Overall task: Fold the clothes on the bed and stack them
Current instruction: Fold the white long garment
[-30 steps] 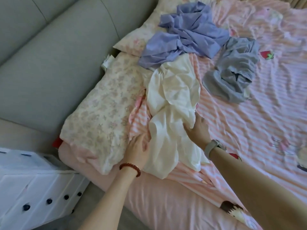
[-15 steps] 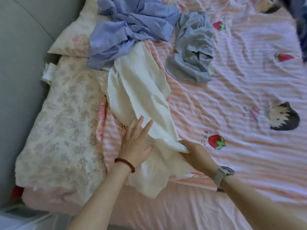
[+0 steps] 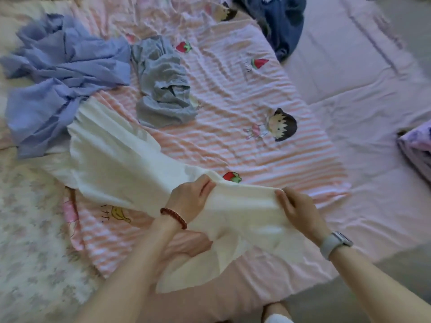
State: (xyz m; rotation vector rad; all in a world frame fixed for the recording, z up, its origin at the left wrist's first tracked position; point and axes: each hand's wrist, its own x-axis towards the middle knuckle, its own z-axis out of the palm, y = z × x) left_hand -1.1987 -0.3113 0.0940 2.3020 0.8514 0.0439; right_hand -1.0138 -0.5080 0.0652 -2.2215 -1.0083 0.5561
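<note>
Your left hand [image 3: 190, 199] and right hand [image 3: 297, 212] each pinch the near edge of the white garment [image 3: 121, 159], fingers curled over the cloth, so the edge is stretched taut between your two grips. Below that edge, a loose fold hangs toward you over the side of the bed [image 3: 349, 94]. Away from your left grip, the white cloth trails up and leftward across the pink striped sheet [image 3: 233, 94] until its far end meets the crumpled lavender-blue garment [image 3: 63, 68]. Beyond your grips, near the middle of the bed, lies a bunched grey garment [image 3: 163, 85], just beside the lavender one. Farther off, past your right grip, a dark blue garment [image 3: 279, 22] sits at the far edge.
</note>
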